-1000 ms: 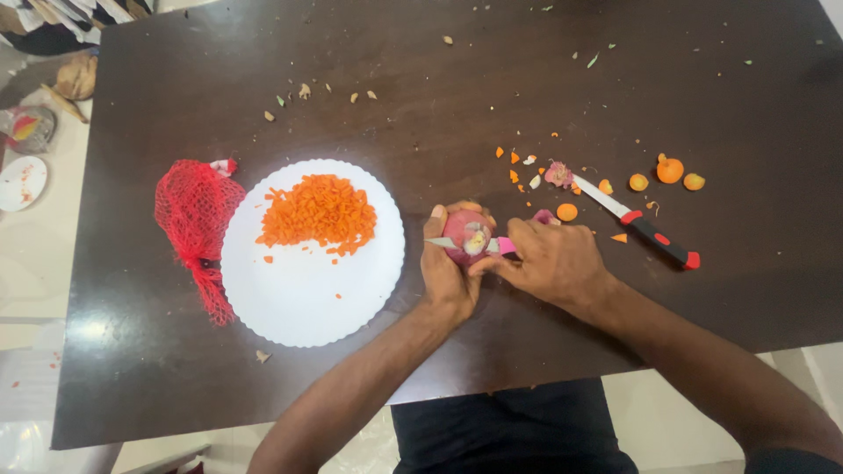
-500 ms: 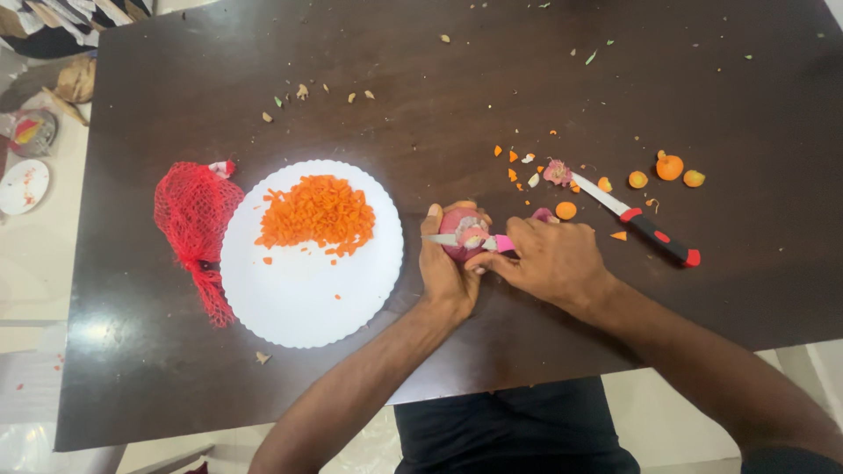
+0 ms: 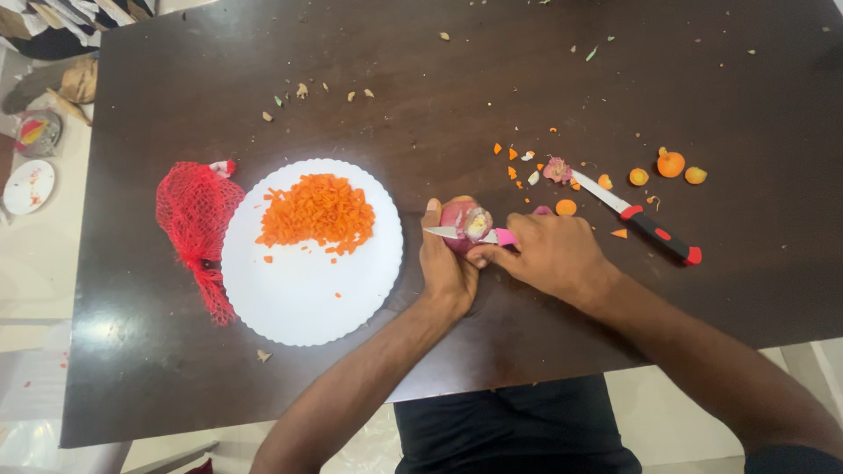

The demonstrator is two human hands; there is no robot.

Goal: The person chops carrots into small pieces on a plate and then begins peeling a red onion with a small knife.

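Left hand point(image 3: 446, 263) cups a red onion point(image 3: 464, 223) from its left and near side, fingers closed round the bulb, and holds it just above the dark table point(image 3: 439, 96) at the near middle of the scene. Right hand point(image 3: 551, 254) is closed on the pink handle of a small paring knife point(image 3: 465, 234); the short blade lies across the top of the onion and points left.

Step in hand, as judged: trimming or peeling the onion's end. The next move calls for a shallow, controlled cut with the left thumb kept out of the blade's path, since the thumb stands just beside the tip.

Onion condition: purple-red skin, with a pale, whitish patch exposed on top where the blade rests.

Left of the hands, a white scalloped plate point(image 3: 307, 298) carries a heap of diced carrot point(image 3: 318, 212). A red mesh bag point(image 3: 195, 219) lies touching the plate's left rim. Farther right, a red-and-black-handled knife point(image 3: 639, 219) lies among carrot ends point(image 3: 671, 164) and scraps.
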